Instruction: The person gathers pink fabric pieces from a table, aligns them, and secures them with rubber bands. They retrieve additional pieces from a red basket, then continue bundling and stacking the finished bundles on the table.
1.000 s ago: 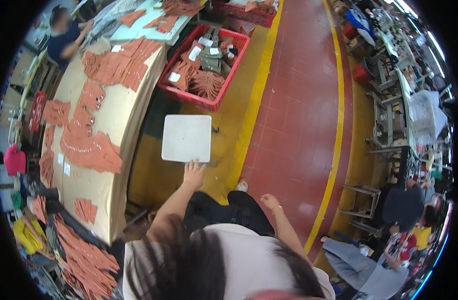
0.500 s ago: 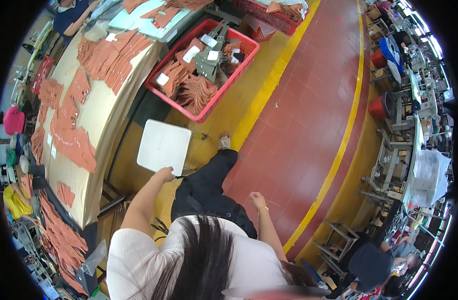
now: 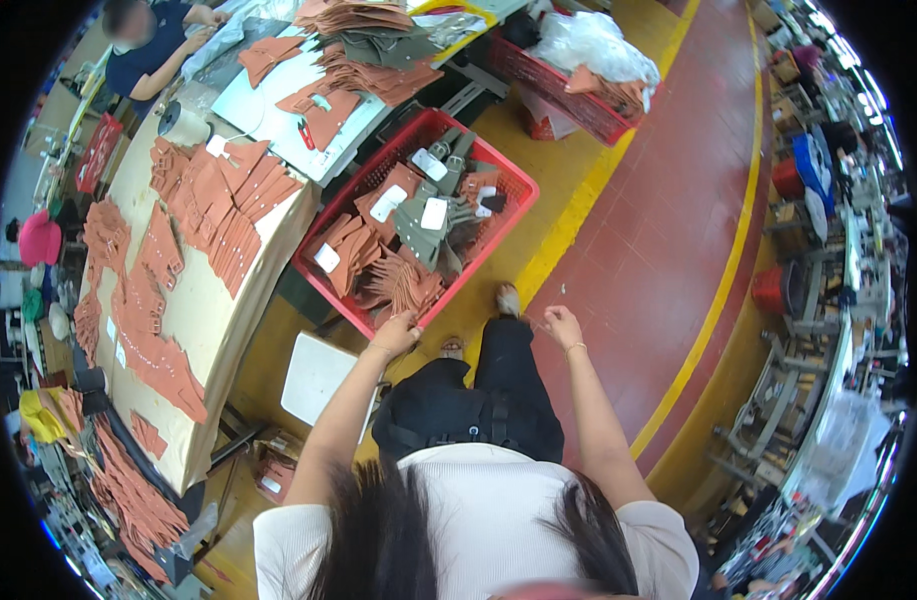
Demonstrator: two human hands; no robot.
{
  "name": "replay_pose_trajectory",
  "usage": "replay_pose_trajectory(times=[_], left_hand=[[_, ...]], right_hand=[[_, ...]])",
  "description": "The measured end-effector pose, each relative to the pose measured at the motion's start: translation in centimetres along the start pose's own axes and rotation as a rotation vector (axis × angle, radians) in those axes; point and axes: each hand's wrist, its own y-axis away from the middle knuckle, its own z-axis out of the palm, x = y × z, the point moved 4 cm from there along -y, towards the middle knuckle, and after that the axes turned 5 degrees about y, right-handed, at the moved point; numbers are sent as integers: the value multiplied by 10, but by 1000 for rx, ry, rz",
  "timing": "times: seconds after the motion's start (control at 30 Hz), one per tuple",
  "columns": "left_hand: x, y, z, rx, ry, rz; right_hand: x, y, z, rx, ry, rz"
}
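My left hand [image 3: 396, 333] is just by the near corner of a red plastic basket [image 3: 518, 190], its fingers loosely bent and nothing seen in them. Whether it touches the rim, I cannot tell. The basket holds stacks of rust-brown fabric pieces [image 3: 402, 282], grey-green fabric pieces [image 3: 414, 225] and several white tags [image 3: 433, 213]. Over the floor to the right hangs my right hand [image 3: 562, 325], fingers slightly parted and empty. A stool with a white square top [image 3: 323, 378] stands below my left forearm, which partly covers it.
On the left, a cream-covered table [image 3: 193, 345] bears rust-brown cut pieces [image 3: 158, 330] and a thread cone [image 3: 183, 124]. A person [image 3: 148, 60] works at the far left. Another red basket [image 3: 568, 95] stands beyond. A yellow line [image 3: 588, 200] edges the red floor.
My left hand has left the stool's edge and moved to the basket's near corner. My right hand has moved forward. I stand nearer the basket.
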Motion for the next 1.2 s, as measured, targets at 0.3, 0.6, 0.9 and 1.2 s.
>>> replay_pose_trajectory(times=[0.3, 0.6, 0.9, 1.2], left_hand=[[30, -64, 47, 98, 259, -356], [20, -50, 127, 366, 889, -781], [33, -51, 221, 524, 940, -864], [43, -73, 185, 555, 1339, -838]], right_hand=[[-185, -208, 108, -545, -2, -56], [-238, -369, 208, -482, -117, 142], [-247, -390, 232, -160, -203, 301], [-269, -381, 204, -137, -129, -79]])
